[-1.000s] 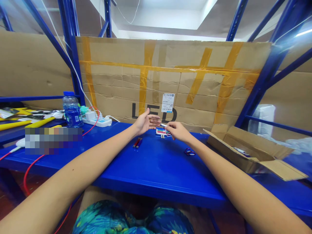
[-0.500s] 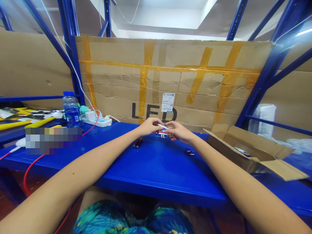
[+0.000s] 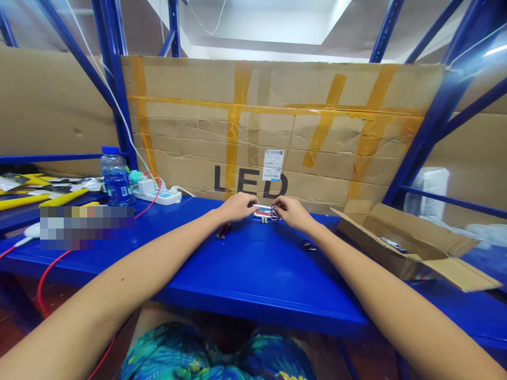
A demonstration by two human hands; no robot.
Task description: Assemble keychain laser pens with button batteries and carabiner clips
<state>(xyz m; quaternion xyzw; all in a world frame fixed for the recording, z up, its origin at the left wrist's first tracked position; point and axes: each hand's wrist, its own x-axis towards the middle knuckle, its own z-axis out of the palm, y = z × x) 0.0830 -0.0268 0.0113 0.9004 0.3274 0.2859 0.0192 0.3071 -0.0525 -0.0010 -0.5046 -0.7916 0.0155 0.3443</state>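
Observation:
My left hand is closed in a pinch at the left end of a slim white pen-like stick. At its right end, the fingers of my right hand are pinched as well. The stick lies low, along the far side of a row of thin coloured sticks in red, white and blue on the table. A small silvery loop shows beside my right fingertips. Two dark red slim pieces with metal ends rest below my left wrist. A dark red-edged loop, like a carabiner, lies near my right forearm.
The blue table backs onto a tall cardboard sheet. An open cardboard box holding metal items stands right. Left are a bottle, a power strip, red cables and yellow-handled items.
The white stick has come down from a tilted hold between my hands to lie level by the coloured row. My hands have moved slightly apart.

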